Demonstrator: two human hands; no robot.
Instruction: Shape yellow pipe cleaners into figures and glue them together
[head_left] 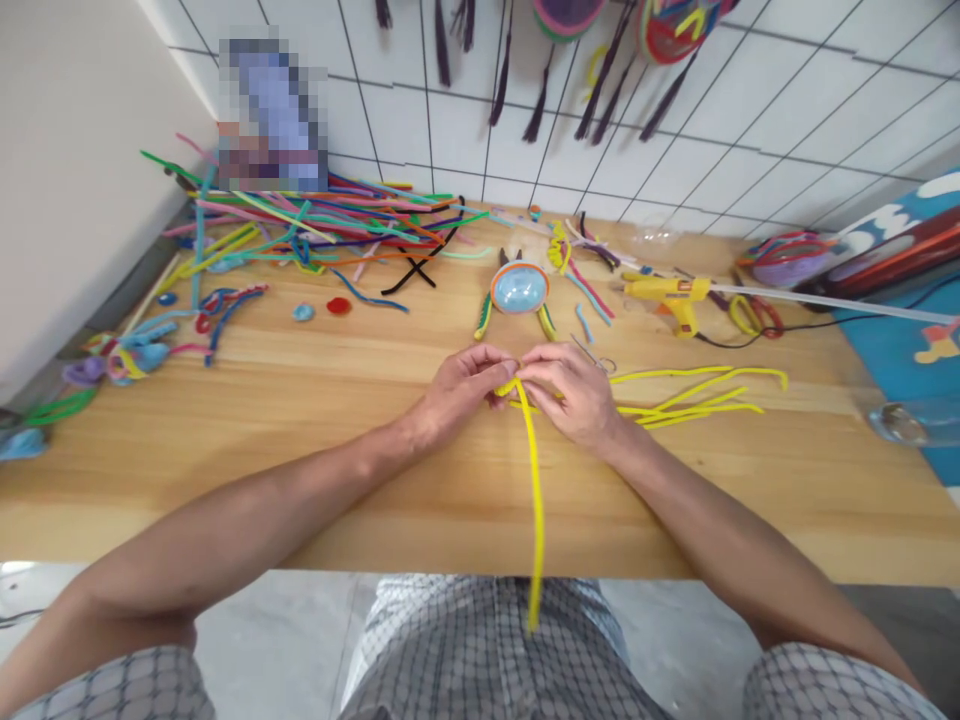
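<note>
Both hands meet above the middle of the table around a yellow pipe cleaner [535, 480]. Its long free end hangs down past the table's front edge, over my shirt. My left hand [474, 385] pinches a short coiled part of it. Thumb and fingers of my right hand [571, 392] close on the same piece, just to the right. Some of the coil is hidden behind the fingers. Beyond the hands lies a blue bowl-shaped piece with an orange rim [519, 288], with green-and-yellow plier handles showing below it. Several loose yellow pipe cleaners [697, 400] lie right of my right hand.
A heap of coloured pipe cleaners [322, 225] covers the back left of the wooden table [300, 500]. A yellow glue gun [675, 295] with a cord lies at the right, near a clear cup [911, 423]. Dark tassels [536, 110] hang along the tiled wall.
</note>
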